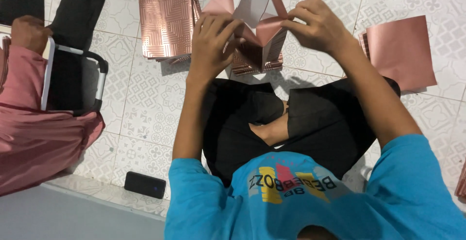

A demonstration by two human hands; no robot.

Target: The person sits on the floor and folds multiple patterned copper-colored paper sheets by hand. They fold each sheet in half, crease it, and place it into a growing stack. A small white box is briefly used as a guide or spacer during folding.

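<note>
We see a floor [145,104] of pale tiles printed with a grey ornamental pattern, split by thin grout lines. At the lower left it ends at a plain grey step [73,215]. A folding chair [73,75] with a white metal frame and dark seat stands at the left. The light is soft and even, with faint shadows.

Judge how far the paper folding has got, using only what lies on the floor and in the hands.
Done: nothing finished shows. In hand: the left hand and right hand pinch one part-folded rose-gold sheet. Left: the patterned stack and the plain flat sheets still lie unfolded on the tiled floor.
</note>
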